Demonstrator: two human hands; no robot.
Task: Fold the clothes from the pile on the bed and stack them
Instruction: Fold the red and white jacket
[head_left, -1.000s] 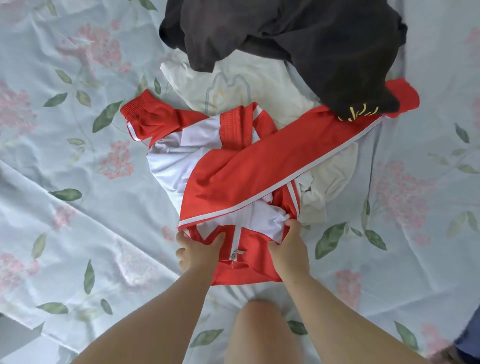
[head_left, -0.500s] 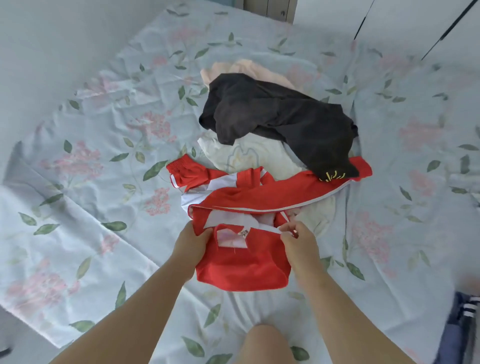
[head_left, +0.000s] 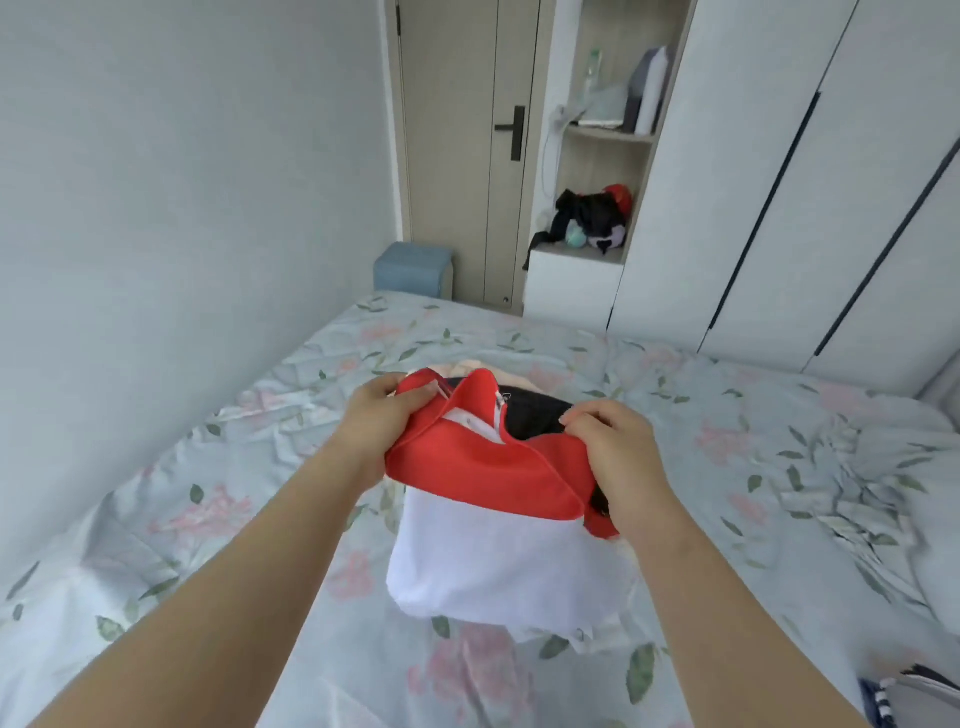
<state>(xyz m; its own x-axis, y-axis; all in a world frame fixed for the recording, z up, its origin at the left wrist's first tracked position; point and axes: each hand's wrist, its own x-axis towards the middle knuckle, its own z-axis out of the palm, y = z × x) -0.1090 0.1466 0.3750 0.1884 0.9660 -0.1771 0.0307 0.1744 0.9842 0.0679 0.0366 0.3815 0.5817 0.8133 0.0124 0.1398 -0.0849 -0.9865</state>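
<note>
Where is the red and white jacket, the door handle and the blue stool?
red and white jacket (head_left: 483, 470): head view, on its red upper fold.
door handle (head_left: 518, 136): head view, on its dark plate.
blue stool (head_left: 410, 273): head view, on its front side.

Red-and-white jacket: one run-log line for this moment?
left hand: grips jacket | right hand: grips jacket | jacket: held up, hanging over bed
</note>
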